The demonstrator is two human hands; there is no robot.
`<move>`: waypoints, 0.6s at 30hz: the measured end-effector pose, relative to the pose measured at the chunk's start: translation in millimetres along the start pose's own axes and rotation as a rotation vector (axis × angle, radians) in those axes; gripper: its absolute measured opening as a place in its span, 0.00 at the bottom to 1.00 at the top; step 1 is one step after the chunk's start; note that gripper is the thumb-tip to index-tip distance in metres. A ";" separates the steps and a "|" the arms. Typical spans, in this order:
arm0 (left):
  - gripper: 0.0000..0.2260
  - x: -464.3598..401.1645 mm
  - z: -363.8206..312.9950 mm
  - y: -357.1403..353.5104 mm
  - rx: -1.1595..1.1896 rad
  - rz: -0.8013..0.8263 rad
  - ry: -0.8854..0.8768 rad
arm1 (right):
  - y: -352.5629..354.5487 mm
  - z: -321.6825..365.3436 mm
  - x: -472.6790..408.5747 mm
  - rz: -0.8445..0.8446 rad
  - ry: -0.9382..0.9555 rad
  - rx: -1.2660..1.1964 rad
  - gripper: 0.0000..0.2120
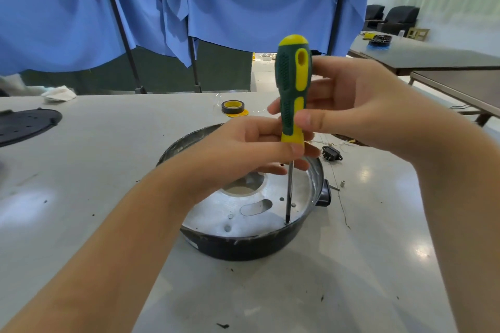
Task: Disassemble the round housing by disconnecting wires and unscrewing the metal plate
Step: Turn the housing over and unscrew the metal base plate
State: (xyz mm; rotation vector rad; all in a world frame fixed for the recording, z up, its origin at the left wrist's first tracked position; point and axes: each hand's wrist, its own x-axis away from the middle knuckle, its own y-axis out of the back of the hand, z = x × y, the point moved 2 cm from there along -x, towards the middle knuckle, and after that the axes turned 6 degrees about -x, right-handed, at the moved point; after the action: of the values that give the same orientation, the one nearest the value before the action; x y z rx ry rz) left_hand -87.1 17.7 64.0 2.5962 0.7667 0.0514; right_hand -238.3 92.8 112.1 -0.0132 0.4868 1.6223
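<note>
Two hands [270,143], one screwdriver [293,84], one round housing [243,247]

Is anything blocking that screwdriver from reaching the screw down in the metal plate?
Nothing visible does. The screwdriver, held by the left hand and right hand, stands upright with its tip already down at a hole near the rim of the metal plate inside the housing.

Our left hand [251,146] reaches in from the lower left, its fingers curled around the bottom of the screwdriver [293,94] handle. Our right hand [349,105] comes from the right, thumb and fingers wrapped around the handle's middle, both forearms bare.
</note>
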 end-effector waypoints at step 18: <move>0.17 -4.4 -2.4 -4.2 -0.011 -0.114 0.002 | 1.1 -2.2 -2.7 -0.061 0.027 -0.006 0.29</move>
State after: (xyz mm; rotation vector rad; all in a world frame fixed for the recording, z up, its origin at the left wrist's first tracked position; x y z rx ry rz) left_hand -93.4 19.5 64.8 2.5370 0.9105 0.0239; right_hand -239.6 89.5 111.2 -0.0544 0.4978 1.5658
